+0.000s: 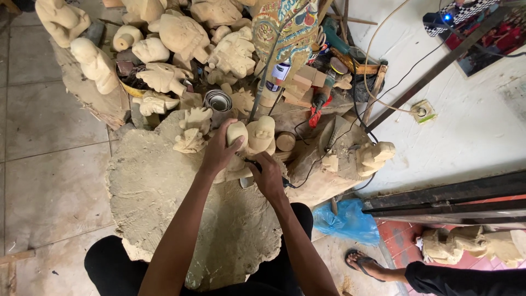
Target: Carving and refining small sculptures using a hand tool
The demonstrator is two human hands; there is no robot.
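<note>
A person's left hand (219, 151) grips a pale wooden figure (249, 140) on a dusty stump (164, 186), fingers wrapped over its top; the right hand (268, 175) is clenched around a dark tool (253, 163) just below the carving.

The carved figure (257, 138) under the left hand (219, 153) is pale, raw wood, matt and unvarnished, its surface finely sanded but dusty. The wood slab (159, 192) beneath it is rough and coated in sawdust. The heap of unfinished carvings (181, 38) behind shares that dry, bare finish. One painted puppet (287, 27) stands out, glossy with coloured lacquer. A stack of metal tins (218, 101) gleams dully. The blue plastic bag (346, 222) looks thin and shiny; the floor tiles (44, 164) are smooth, dulled by dust.
</note>
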